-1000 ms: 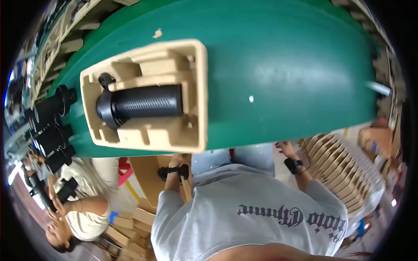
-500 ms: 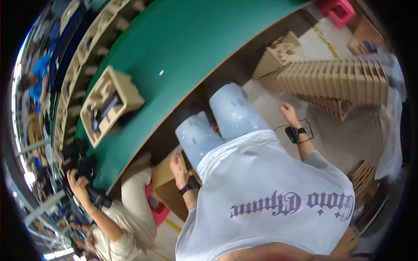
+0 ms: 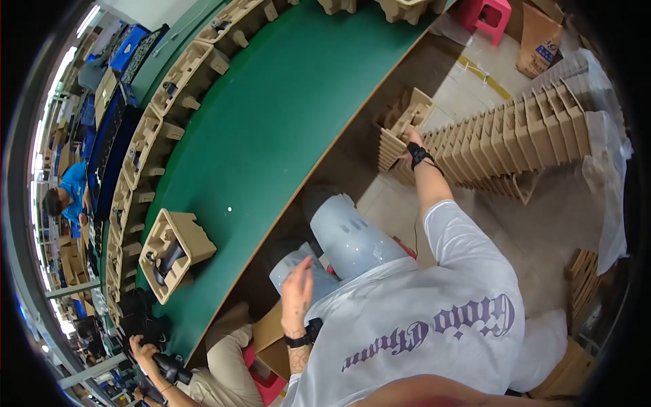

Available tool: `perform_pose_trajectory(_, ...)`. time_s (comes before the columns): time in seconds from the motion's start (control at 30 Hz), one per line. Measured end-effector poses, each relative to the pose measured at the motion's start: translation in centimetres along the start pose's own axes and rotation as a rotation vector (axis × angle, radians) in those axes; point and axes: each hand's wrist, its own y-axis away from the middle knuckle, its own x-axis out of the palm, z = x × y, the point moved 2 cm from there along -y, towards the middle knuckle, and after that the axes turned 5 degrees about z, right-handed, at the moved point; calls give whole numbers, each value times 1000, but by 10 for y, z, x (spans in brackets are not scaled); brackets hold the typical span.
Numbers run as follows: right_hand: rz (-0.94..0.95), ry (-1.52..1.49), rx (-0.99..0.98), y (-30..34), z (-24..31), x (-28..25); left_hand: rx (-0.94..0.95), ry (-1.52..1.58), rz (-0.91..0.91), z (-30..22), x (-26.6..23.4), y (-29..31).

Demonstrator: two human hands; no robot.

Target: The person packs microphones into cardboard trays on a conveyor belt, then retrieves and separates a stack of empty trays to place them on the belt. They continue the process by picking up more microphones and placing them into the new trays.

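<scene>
Out to the right, my right hand (image 3: 411,144) is at the near rim of a beige moulded-pulp tray (image 3: 422,102) at the front end of nested trays. Its fingers curl over the rim, partly hidden. My left hand (image 3: 296,298) is raised above my lap, holding nothing, fingers apart. On the green table (image 3: 271,102), left of my lap, sits another pulp tray (image 3: 196,234) with a dark, long-handled part (image 3: 169,263) in it.
Pulp trays (image 3: 156,95) line the table's far side. A long row of nested trays (image 3: 502,136) lies on the floor at right, with clear plastic wrap (image 3: 603,183). A co-worker's hand (image 3: 144,353) holds a black device at left. A pink stool (image 3: 485,17) stands beyond.
My right hand has reached forward from beside my leg to the nested trays. My left hand has risen over my lap. The head view has turned.
</scene>
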Motion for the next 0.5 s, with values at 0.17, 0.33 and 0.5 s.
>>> perform_pose_trajectory(0.17, -30, -63, 44, -23, -27, -5, 75, 64, 244, -17, 32, -26)
perform_pose_trajectory(0.33, 177, 88, -121, 31, -2, -39, 208, 79, 301, -29, 44, -66)
perform_pose_trajectory(0.5, 180, 50, -135, 81, 32, -57, 353, 47, 386, -43, 61, -105)
